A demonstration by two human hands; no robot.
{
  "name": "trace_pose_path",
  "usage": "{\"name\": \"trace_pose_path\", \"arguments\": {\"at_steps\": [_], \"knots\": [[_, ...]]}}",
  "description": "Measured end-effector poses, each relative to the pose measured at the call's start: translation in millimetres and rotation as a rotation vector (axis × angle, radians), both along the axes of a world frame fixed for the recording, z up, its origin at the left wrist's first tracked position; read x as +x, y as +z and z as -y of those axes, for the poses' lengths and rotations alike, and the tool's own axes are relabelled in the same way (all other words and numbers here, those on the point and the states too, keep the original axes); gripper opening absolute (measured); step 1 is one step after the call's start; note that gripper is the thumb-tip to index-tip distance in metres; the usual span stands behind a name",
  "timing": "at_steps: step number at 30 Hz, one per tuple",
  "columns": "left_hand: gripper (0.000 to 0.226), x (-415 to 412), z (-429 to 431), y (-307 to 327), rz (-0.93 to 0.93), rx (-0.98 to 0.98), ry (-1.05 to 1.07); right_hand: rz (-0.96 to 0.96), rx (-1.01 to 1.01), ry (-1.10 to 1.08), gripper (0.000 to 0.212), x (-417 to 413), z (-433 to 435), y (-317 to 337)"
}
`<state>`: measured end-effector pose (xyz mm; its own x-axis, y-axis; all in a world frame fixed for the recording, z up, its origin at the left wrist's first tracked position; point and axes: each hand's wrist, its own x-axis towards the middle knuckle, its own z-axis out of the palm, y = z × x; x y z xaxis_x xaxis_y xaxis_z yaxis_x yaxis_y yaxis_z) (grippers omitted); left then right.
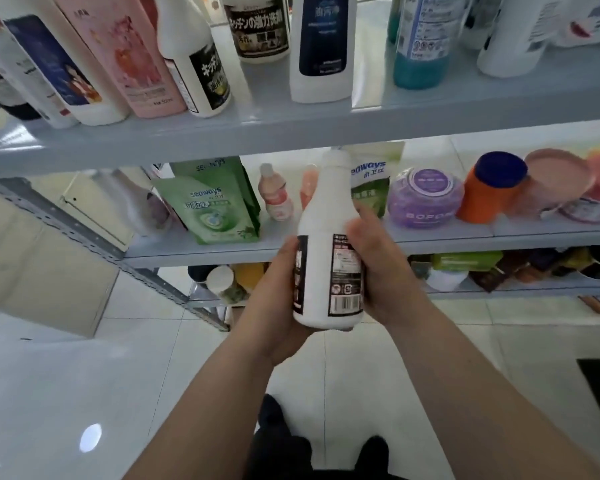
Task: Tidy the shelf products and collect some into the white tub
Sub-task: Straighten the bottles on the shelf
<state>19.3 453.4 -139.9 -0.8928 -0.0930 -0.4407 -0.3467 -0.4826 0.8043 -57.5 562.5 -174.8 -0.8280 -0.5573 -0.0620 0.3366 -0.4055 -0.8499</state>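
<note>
I hold a white bottle with a black label (pixel 323 223) upright in front of the middle shelf, its barcode side facing me. My left hand (pixel 278 296) cups its base and left side. My right hand (pixel 381 268) grips its right side, thumb on the label's edge. The upper shelf board (pixel 291 126) carries similar white bottles with black labels (pixel 201 64), a pink bottle (pixel 132 53) and a white and navy bottle (pixel 321 46). No white tub is in view.
The middle shelf (pixel 201 249) holds green refill pouches (pixel 212 199), small pink bottles (pixel 274 192), a purple jar (pixel 425 199), an orange bottle with a blue cap (pixel 489 188) and pink tubs (pixel 558 178). A lower shelf holds jars and packets. The floor (pixel 118 393) is of glossy white tiles.
</note>
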Motion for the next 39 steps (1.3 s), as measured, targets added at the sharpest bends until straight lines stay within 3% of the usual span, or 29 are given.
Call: {"name": "trace_pose_path", "arguments": {"at_steps": [4,6,8,11,15,18,23,25,28,30,32,34,39], "knots": [[0.056,12.5,5.9,0.1,-0.037,-0.169,0.028,-0.168,0.336,-0.128,0.075,6.4,-2.2,3.0],[0.052,18.5,11.2,-1.6,-0.074,-0.298,0.024,-0.238,0.433,-0.138,0.073,11.5,0.7,7.3],[0.042,23.5,19.7,-3.1,-0.089,-0.347,0.074,-0.208,0.384,-0.127,0.065,17.1,8.0,11.6],[0.035,31.0,38.4,1.1,-0.062,-0.21,0.152,0.04,0.155,-0.102,0.029,26.6,19.7,23.2],[0.055,42.1,59.4,11.8,-0.02,0.156,0.031,0.228,0.094,0.0,0.056,40.7,36.5,27.2],[0.047,46.5,73.9,10.8,0.006,0.245,-0.069,0.294,0.059,0.041,0.066,53.8,57.9,30.1],[0.052,50.8,106.2,7.0,0.001,0.183,-0.277,0.21,-0.073,0.019,0.064,66.7,84.8,26.5],[0.054,52.8,115.2,2.8,-0.014,0.142,-0.33,0.168,-0.079,0.007,0.079,70.0,94.4,23.6],[0.052,57.5,128.4,-1.5,-0.025,0.067,-0.285,0.054,0.094,-0.145,0.11,73.9,104.9,21.9],[0.046,59.3,137.6,-5.8,-0.078,-0.001,-0.233,-0.084,0.26,-0.225,0.104,76.4,109.6,19.9],[0.056,62.8,146.5,-8.2,-0.119,-0.121,-0.192,-0.15,0.366,-0.272,0.095,80.1,115.4,17.5],[0.059,66.9,154.8,-11.0,-0.142,-0.205,-0.157,-0.132,0.358,-0.277,0.088,80.9,121.3,16.9],[0.023,68.1,174.3,-14.7,-0.141,-0.132,-0.036,-0.016,0.274,-0.255,0.059,80.7,129.7,28.5]]}}
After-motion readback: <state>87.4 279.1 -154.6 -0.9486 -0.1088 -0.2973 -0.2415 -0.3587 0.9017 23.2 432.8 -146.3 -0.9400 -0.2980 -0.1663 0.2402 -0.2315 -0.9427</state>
